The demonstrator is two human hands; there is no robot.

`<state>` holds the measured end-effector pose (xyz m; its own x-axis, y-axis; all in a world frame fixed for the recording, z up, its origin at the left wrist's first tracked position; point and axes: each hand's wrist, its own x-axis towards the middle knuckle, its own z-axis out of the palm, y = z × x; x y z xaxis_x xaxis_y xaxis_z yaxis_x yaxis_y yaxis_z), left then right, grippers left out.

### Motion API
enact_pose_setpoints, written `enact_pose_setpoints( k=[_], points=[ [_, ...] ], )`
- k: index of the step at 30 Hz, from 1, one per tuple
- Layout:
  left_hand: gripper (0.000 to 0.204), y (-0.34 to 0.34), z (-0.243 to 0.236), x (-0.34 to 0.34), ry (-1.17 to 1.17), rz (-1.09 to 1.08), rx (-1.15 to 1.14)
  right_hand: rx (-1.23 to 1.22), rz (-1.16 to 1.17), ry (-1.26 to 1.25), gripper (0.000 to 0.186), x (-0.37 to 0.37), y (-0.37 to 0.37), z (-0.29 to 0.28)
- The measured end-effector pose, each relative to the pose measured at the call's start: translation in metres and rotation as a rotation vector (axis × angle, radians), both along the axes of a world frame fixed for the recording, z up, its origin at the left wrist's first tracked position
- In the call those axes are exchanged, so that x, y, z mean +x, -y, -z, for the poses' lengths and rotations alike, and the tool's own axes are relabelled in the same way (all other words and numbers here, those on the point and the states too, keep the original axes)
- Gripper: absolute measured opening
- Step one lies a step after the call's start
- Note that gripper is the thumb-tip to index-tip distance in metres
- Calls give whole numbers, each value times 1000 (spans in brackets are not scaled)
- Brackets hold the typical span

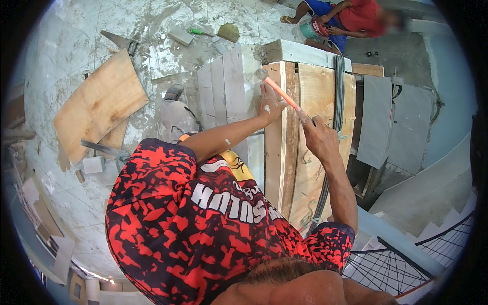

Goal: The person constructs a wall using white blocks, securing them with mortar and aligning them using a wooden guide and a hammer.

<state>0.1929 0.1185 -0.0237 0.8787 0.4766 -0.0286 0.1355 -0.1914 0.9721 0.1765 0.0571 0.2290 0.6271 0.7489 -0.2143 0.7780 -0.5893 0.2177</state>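
Observation:
My right hand (321,136) is closed round the handle of a hammer (282,93) with an orange-red shaft. The hammer's head lies at the far end of a pale wooden board (274,152), just beyond my left hand (271,105). That left hand rests by the board's top edge with its fingers bent together near the hammer head. Whatever they pinch, if anything, is too small to see. Beside the board stands a plywood panel (317,84), with a bundle of grey bars (339,96) running along it.
Bare plywood sheets (101,99) lie on the dusty floor at left, near a handsaw (119,40). A green-handled tool (201,32) lies farther off. At top right, another person (356,18) holds a bucket (313,29). Grey slabs (375,119) and a black railing (391,269) are on the right.

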Motion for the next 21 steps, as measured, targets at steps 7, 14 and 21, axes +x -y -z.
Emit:
enact_pose_setpoints(
  k=[7,14,21],
  points=[
    [46,-48,-44,-19,479,476,471,36,24,-50,56,-18,0,-1],
    [36,-23,-18,10,619,948,605,-91,-9,-42,43,-5,-16,-5],
    [59,-59,-48,8,965,1142,763,-170,9,-86,40,2,-33,-21]
  ],
)
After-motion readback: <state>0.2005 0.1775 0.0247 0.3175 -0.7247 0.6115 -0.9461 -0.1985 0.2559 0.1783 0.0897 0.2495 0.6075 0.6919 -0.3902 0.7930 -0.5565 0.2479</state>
